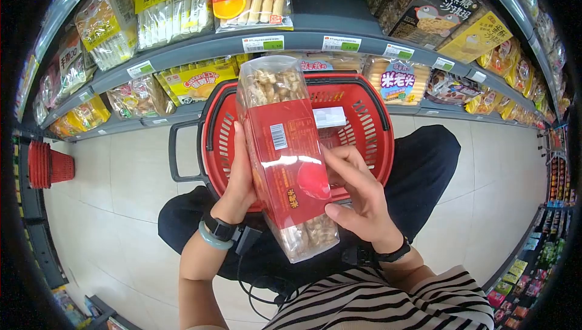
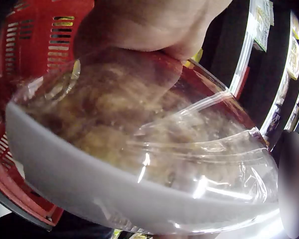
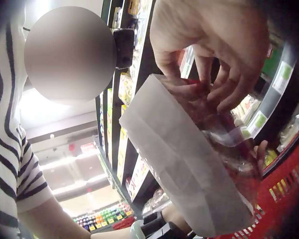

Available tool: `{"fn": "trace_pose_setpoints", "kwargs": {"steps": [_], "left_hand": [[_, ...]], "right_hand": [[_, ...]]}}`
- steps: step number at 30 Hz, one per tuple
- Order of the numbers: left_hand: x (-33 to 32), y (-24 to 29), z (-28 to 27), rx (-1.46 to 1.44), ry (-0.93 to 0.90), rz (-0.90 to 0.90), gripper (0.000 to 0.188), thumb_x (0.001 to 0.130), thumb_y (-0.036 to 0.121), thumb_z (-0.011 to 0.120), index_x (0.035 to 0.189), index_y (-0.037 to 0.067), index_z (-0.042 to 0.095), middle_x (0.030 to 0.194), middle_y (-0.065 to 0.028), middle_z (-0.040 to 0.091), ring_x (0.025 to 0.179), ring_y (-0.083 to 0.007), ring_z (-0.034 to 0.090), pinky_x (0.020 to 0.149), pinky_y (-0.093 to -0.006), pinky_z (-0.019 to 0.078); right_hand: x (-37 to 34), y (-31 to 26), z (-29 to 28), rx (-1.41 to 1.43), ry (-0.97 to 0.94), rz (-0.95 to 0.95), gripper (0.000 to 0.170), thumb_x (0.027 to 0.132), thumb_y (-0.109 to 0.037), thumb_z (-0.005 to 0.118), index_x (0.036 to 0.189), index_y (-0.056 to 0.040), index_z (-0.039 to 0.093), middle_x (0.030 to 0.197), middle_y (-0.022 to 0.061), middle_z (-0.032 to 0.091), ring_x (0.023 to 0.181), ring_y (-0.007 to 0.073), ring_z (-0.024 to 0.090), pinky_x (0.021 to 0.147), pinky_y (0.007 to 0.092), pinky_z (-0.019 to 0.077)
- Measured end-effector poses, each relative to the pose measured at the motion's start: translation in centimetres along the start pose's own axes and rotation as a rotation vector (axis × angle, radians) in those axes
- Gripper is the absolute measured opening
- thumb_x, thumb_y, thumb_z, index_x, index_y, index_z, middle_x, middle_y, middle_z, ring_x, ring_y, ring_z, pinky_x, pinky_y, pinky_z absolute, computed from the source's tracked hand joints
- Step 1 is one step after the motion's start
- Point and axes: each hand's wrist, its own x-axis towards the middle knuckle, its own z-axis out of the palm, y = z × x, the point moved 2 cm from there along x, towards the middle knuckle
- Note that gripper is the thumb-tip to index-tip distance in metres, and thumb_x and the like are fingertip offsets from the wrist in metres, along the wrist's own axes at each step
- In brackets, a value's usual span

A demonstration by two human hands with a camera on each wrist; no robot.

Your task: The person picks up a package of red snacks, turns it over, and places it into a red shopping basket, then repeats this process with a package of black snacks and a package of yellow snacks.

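Observation:
Both hands hold a long clear plastic snack pack (image 1: pixel 290 160) with a wide red label and a barcode, tilted over a shopping basket. Lumpy pale-brown pieces show through its two ends. My left hand (image 1: pixel 237 175) grips the pack's left side, its lower fingers hidden behind it. At the right side, my right hand (image 1: pixel 362 193) has bent fingers and thumb on the edge near the label's lower part. The right wrist view shows those fingers (image 3: pixel 224 84) pinching at the wrapping beside a whitish end face (image 3: pixel 184 154). Close up in the left wrist view, the clear end (image 2: pixel 189 159) shines.
The red basket (image 1: pixel 379 142) stands between the person's knees, with a white-and-red item (image 1: pixel 330 118) inside. Ahead, shelves (image 1: pixel 303 40) carry bagged biscuits (image 1: pixel 173 3) and other snacks. Stacked red baskets (image 1: pixel 51 166) stand at the left on the tiled floor (image 1: pixel 121 178).

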Motion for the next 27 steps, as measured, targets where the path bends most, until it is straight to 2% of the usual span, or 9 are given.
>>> {"fn": "trace_pose_setpoints", "kwargs": {"steps": [3,6,8,9,14,15,17,25,27], "left_hand": [[0.3,0.0,0.4,-0.165,-0.039,-0.027,0.074,0.091,0.067,0.033,0.136,0.009,0.041,0.129,-0.0141,0.053,0.115,-0.0239,0.056,0.094,-0.0399,0.0491],[0.5,-0.1,0.0,-0.158,-0.016,-0.080,0.065,0.093,0.060,0.040,0.132,0.009,0.046,0.125,-0.0125,0.057,0.111,-0.0222,0.059,0.094,-0.0389,0.0491],[0.8,-0.4,-0.8,-0.193,0.006,-0.129,0.057,0.094,0.054,0.044,0.129,0.009,0.049,0.122,-0.0115,0.059,0.108,-0.0214,0.060,0.093,-0.0387,0.0494],[0.8,-0.5,-0.9,-0.179,0.013,-0.184,0.056,0.094,0.052,0.044,0.129,0.008,0.050,0.123,-0.0114,0.059,0.108,-0.0218,0.060,0.094,-0.0377,0.0487],[0.8,-1.6,-1.2,-0.166,-0.024,-0.344,0.053,0.094,0.047,0.046,0.127,0.006,0.048,0.120,-0.0131,0.060,0.105,-0.0224,0.062,0.092,-0.0373,0.0503],[0.5,-1.5,-1.0,-0.164,-0.012,-0.393,0.054,0.094,0.047,0.047,0.128,0.006,0.048,0.121,-0.0139,0.059,0.107,-0.0228,0.061,0.092,-0.0372,0.0503],[0.5,-1.6,-0.8,-0.148,-0.007,-0.377,0.054,0.093,0.047,0.048,0.128,0.005,0.047,0.122,-0.0142,0.058,0.107,-0.0228,0.060,0.092,-0.0369,0.0502],[-0.1,-0.3,0.3,-0.032,0.059,-0.239,0.057,0.093,0.047,0.051,0.131,0.005,0.043,0.125,-0.0131,0.056,0.108,-0.0216,0.059,0.092,-0.0353,0.0501],[0.0,0.3,0.1,0.010,0.062,-0.102,0.057,0.093,0.045,0.052,0.131,0.004,0.042,0.124,-0.0127,0.056,0.108,-0.0203,0.059,0.091,-0.0347,0.0504]], "right_hand": [[-0.3,0.3,0.1,0.018,0.041,0.040,0.064,0.079,-0.002,0.061,0.138,0.0038,0.039,0.117,0.0122,0.045,0.104,0.0190,0.049,0.088,0.0291,0.0422],[-0.4,0.8,-0.1,0.131,0.196,0.136,0.059,0.082,-0.004,0.057,0.138,0.0043,0.039,0.118,0.0122,0.045,0.107,0.0196,0.047,0.093,0.0297,0.0383],[-0.4,1.9,-0.8,-0.037,0.221,0.118,0.055,0.087,-0.007,0.053,0.139,0.0039,0.038,0.119,0.0120,0.046,0.110,0.0203,0.046,0.099,0.0303,0.0332],[-0.6,2.3,-0.8,0.006,0.265,0.158,0.051,0.091,-0.014,0.050,0.138,0.0041,0.038,0.122,0.0119,0.047,0.114,0.0201,0.045,0.103,0.0308,0.0286],[-0.4,2.0,-0.7,0.305,0.477,0.344,0.048,0.096,-0.026,0.045,0.133,0.0036,0.041,0.124,0.0110,0.050,0.117,0.0173,0.047,0.101,0.0292,0.0334],[-0.4,2.4,-1.0,0.330,0.512,0.374,0.053,0.094,-0.034,0.048,0.132,0.0021,0.042,0.123,0.0113,0.052,0.114,0.0176,0.051,0.099,0.0291,0.0370],[-0.4,2.7,-1.3,0.372,0.554,0.417,0.058,0.091,-0.043,0.050,0.129,-0.0007,0.043,0.122,0.0117,0.054,0.113,0.0180,0.054,0.095,0.0293,0.0414],[-0.9,3.4,-1.4,0.479,0.550,0.430,0.056,0.091,-0.038,0.049,0.131,0.0009,0.042,0.128,0.0130,0.052,0.118,0.0203,0.052,0.099,0.0322,0.0399],[-1.1,3.5,-1.8,0.470,0.522,0.427,0.056,0.092,-0.037,0.048,0.132,0.0013,0.042,0.130,0.0133,0.051,0.119,0.0210,0.051,0.100,0.0328,0.0397]]}}
